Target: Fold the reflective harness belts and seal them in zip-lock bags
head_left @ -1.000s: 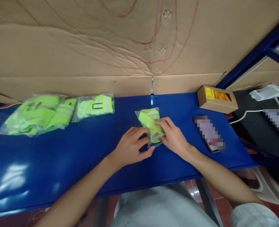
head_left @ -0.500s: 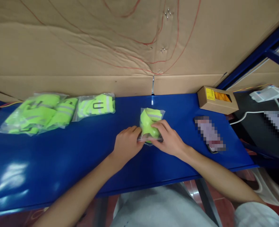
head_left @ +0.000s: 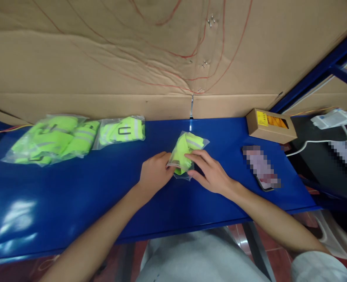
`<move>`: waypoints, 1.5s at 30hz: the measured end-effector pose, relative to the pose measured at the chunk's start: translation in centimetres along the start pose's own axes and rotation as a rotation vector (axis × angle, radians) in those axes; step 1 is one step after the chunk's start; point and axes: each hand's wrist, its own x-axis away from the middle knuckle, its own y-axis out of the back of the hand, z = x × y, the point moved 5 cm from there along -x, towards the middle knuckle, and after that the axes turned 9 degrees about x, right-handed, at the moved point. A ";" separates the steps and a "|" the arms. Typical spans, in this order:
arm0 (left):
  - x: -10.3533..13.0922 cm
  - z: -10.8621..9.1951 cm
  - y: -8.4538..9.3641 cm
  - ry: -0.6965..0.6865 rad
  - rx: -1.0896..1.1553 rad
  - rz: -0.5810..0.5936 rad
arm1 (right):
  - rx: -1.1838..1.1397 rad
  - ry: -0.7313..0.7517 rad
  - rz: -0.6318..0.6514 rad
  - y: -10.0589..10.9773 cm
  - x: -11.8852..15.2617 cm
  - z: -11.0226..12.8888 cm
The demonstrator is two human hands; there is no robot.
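A clear plastic bag with a folded neon-yellow reflective vest (head_left: 182, 150) in it lies tilted in front of me. My left hand (head_left: 157, 172) pinches the bag's near-left edge between thumb and fingers. At its right side is my right hand (head_left: 210, 170), thumb and fingers apart, with fingertips touching the plastic and vest. The near end of the bag shows a loose flap of plastic between the two hands.
On the blue table (head_left: 108, 203), several bagged neon vests (head_left: 55, 139) lie at the back left, beside a single bagged vest (head_left: 122, 131). A cardboard box (head_left: 271, 125) with orange contents stands at the back right, near a phone (head_left: 261, 168). A cardboard wall (head_left: 102, 74) rises behind.
The bag has turned, its near end swinging left with my left hand. My right hand has loosened from the bag's near edge, its thumb now apart from it.
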 end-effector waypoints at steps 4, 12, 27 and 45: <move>0.1 -0.5 -0.1 -0.032 -0.037 -0.001 | -0.047 -0.085 -0.024 0.2 0.0 -0.5; 0.5 -1.0 -0.3 -0.086 -0.017 -0.005 | 0.112 -0.135 -0.112 -0.1 -0.1 0.5; 1.6 -2.2 2.0 -0.299 0.115 -0.273 | 0.073 -0.181 -0.106 2.2 -0.4 -0.4; 2.0 -3.3 0.0 -0.534 0.130 -0.051 | 0.182 -0.224 0.015 0.1 -0.5 -1.9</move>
